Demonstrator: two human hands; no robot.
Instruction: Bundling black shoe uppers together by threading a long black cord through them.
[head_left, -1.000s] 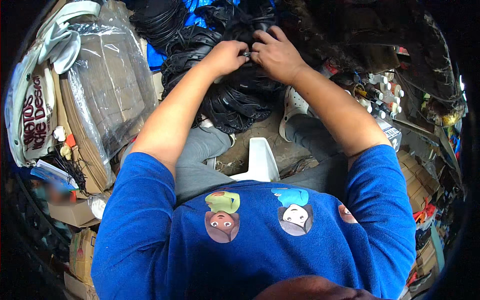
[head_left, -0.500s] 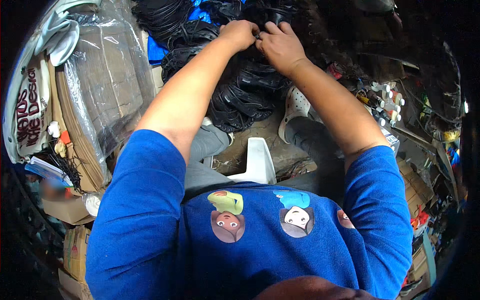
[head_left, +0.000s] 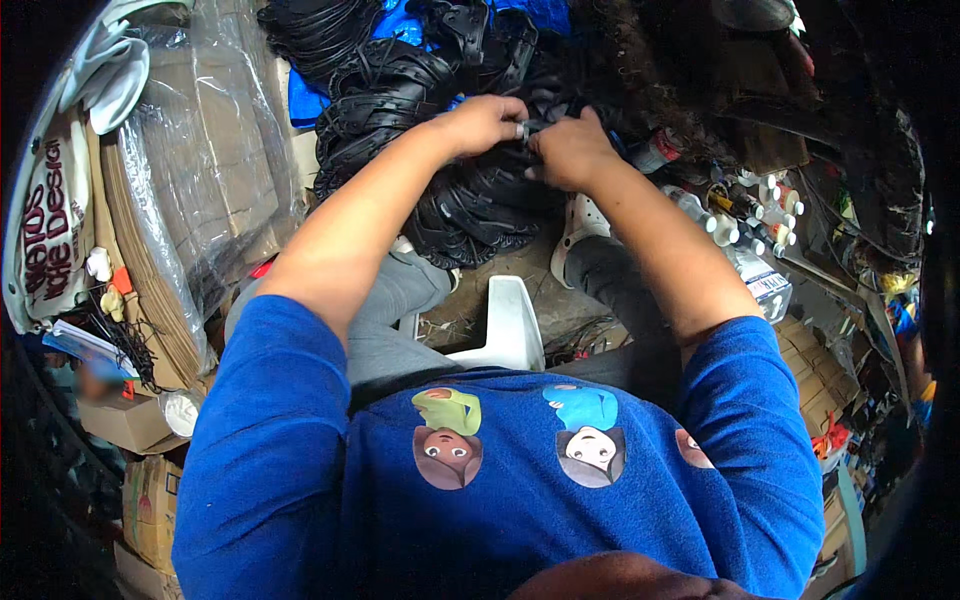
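Note:
A heap of black, glossy, strappy pieces, whose exact kind I cannot make out, lies in front of me between my feet. Above it my left hand is closed in a pinch on the end of a small dark strap, with a greyish glint at the fingertips. My right hand meets it from the other side, fingers bent and closed on the same strap. The two hands are almost touching. My fingers hide most of what they hold, and the strap's far part blends into the black heap.
Plastic-wrapped cardboard sheets stand at the left, beside a printed cloth bag. Several bottles lie at the right near scrap. A white plastic stool is between my legs; blue sheeting shows under the heap.
Both hands have come nearer to me and moved slightly apart. More of the black pieces and blue sheeting shows beyond them. The view has shifted a little.

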